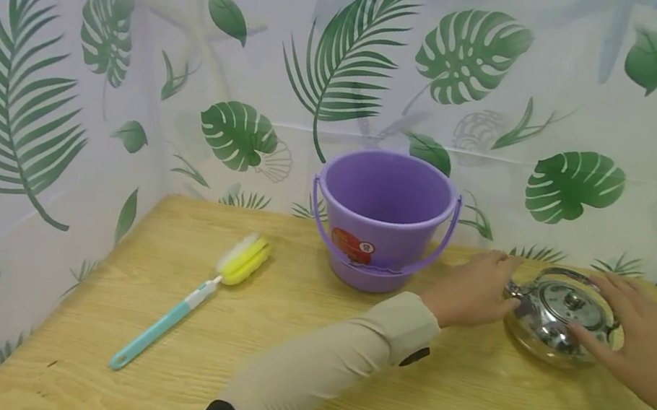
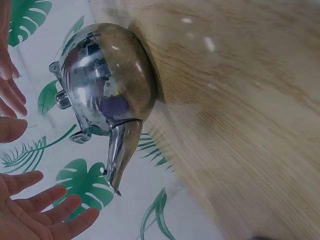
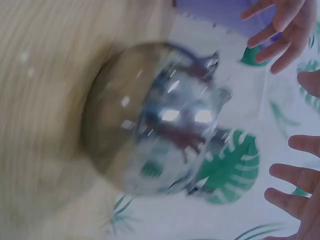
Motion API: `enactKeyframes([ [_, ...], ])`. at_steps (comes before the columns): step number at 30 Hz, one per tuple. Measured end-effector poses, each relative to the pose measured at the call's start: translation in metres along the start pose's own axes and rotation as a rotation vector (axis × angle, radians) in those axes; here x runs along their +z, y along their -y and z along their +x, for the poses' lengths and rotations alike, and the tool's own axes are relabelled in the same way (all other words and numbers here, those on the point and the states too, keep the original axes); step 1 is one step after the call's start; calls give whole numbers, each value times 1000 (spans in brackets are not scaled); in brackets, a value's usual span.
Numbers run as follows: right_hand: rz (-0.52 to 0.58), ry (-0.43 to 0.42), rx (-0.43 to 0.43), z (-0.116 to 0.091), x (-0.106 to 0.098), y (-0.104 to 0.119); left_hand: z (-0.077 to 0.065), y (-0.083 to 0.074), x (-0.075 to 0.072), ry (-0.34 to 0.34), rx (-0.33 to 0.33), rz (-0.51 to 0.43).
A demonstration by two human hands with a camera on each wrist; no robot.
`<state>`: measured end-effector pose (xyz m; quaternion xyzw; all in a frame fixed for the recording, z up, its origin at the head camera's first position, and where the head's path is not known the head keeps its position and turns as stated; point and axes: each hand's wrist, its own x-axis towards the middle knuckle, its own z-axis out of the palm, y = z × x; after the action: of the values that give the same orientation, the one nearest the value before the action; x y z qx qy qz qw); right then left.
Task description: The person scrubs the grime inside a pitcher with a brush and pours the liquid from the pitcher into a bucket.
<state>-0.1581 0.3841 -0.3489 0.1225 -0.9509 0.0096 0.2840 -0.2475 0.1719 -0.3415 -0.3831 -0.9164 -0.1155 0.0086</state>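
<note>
A shiny metal teapot stands on the right side of the table, with its lid on, its spout toward the left and a loop handle across its top. My left hand is stretched out at the spout side, fingers extended. On the other side, my right hand is spread, its fingers overlapping the teapot's edge in the head view. Both wrist views show gaps between the teapot and the spread fingers of the left hand and right hand. Neither hand holds anything.
A purple bucket with its handle hanging down stands at the back middle of the wooden table. On the left lies a cleaning brush with a yellow and white sponge head. A leaf-printed curtain hangs behind.
</note>
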Motion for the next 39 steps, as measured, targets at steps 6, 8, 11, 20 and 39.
enactKeyframes([
  [6, -29, 35, 78, 2, 11, -17, 19, -6, 9, 1, -22, 50],
  [8, -3, 83, 135, 2, 14, -21, 24, -7, 10, 3, -25, 55],
  [11, 5, 125, 190, 3, 19, -27, 29, -7, 14, 6, -33, 64],
  [20, 15, 165, 218, -2, 33, -41, 37, -6, 27, 9, -69, 76],
  [39, 84, 242, 328, -11, 36, -41, 57, -25, 51, 40, -90, -55],
])
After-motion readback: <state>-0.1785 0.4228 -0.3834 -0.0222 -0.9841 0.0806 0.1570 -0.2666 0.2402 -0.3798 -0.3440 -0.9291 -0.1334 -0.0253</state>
